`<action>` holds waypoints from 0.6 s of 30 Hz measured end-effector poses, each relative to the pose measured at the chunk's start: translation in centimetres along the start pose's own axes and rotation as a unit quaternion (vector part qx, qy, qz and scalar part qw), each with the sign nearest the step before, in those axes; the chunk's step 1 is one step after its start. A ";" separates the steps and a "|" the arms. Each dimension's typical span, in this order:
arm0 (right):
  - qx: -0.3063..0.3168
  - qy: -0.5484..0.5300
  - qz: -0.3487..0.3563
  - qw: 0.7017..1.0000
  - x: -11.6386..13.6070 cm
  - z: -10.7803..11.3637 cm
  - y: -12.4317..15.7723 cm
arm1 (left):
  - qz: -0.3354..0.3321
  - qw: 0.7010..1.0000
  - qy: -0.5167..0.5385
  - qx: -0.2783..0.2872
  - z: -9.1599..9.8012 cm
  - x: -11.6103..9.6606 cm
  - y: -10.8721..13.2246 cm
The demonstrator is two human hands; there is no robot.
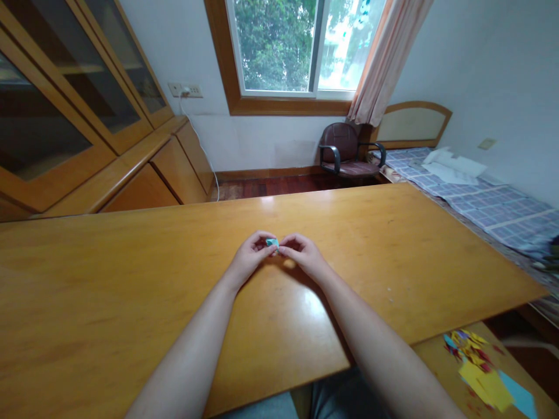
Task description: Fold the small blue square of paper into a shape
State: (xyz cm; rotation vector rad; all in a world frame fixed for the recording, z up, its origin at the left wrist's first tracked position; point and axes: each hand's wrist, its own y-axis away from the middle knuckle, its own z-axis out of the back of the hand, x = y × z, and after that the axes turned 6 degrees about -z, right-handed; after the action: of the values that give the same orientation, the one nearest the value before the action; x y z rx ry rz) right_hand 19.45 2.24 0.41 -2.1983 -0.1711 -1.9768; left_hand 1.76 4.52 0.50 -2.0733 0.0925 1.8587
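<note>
Between my two hands, just over the middle of the wooden table [144, 291], is a small folded piece of light-blue paper [272, 242]. My left hand [253, 251] pinches it from the left with thumb and fingers. From the right, my right hand [302, 251] closes its thumb and forefinger on the paper's right edge. The fingers cover part of the paper, so its full shape is hard to make out.
Lower right, a side surface [430, 355] bears yellow paper sheets [484, 384], a light-blue sheet [517, 393] and a pile of coloured folded scraps [469, 346]. Beyond the table stand an armchair [345, 151], a bed [484, 192] and a glass-fronted cabinet [131, 131].
</note>
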 end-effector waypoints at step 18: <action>-0.057 0.119 0.034 0.991 -0.2 0.0 -0.3 | -0.026 0.999 -0.041 -0.014 -0.3 0.0 0.0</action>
State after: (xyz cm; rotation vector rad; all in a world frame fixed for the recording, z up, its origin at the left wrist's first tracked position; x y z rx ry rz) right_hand 19.33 2.50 0.23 -1.9797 0.0485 -2.2384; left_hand 1.99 4.40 0.49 -1.9952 -0.0078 1.9196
